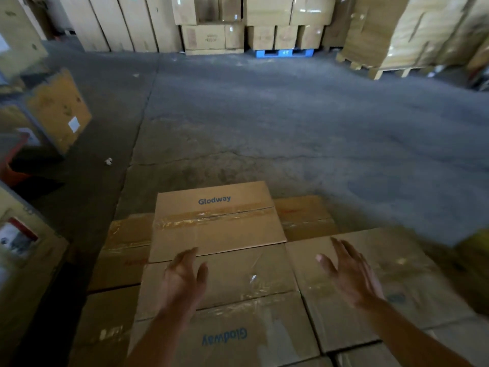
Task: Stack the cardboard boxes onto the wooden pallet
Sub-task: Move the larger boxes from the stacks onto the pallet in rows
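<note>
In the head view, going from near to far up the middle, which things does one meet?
Nearest first: box with upside-down Glodway print → box with upright Glodway print → concrete floor → blue pallet.

Matt brown cardboard on the boxes [219,234], with glossy, wrinkled clear tape [211,218] along the seams. Rough grey concrete for the floor [264,115], cracked and blotched with dull stains. Far back, smooth plastic on the blue pallet [284,52], bare pale wood on the right pallet [389,71], shiny clear wrap [428,27] above it.
</note>
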### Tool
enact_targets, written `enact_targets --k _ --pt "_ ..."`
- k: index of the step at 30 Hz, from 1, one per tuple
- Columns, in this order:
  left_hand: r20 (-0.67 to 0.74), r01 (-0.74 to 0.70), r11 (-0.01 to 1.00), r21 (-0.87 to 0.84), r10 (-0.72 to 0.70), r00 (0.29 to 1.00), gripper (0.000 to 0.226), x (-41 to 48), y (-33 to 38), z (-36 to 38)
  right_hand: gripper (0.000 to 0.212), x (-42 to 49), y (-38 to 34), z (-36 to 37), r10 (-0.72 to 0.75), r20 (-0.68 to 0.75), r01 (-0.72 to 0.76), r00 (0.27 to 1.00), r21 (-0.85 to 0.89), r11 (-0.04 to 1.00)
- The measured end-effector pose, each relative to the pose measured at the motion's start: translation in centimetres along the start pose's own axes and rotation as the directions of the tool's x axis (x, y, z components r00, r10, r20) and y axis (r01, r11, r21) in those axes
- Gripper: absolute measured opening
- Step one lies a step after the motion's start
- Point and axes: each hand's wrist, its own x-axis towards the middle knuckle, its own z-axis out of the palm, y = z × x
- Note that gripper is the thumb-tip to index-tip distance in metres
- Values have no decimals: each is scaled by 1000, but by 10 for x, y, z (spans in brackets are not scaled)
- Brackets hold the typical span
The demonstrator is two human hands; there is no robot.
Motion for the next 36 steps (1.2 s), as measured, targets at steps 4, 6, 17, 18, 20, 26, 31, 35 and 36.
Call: enact_targets --k 4,6,17,18,20,26,31,35,36 --pt "-14 -204 979 -13 204 979 43 -29 112 -21 59 -69 48 -103 100 -235 -84 967 77 993" --pt "1 -278 961 1 278 961 45 -45 174 -31 52 -101 80 -153 158 -312 -128 937 112 985" --pt "102 -674 717 -175 694 712 55 -271 520 11 47 -324 345 -347 482 -508 -317 714 381 869" --pt "111 -698 689 -194 722 682 56 -303 547 23 45 -350 374 -357 508 -539 -342 672 383 858" --pt "143 -723 639 -263 767 626 57 -369 596 48 51 -402 430 -373 566 -556 -426 608 373 824" --pt "212 -761 503 -410 864 457 54 -541 708 130 44 -524 579 -398 671 -524 -541 525 403 738" --pt "291 -758 450 -473 891 347 50 -620 760 203 62 -566 674 -392 783 -481 -652 395 453 608" --pt "384 -758 450 -471 879 284 51 -644 791 273 66 -568 744 -376 844 -396 -701 362 481 527" --pt "406 -756 455 -470 872 273 51 -647 798 292 67 -564 761 -371 854 -377 -710 358 485 511"
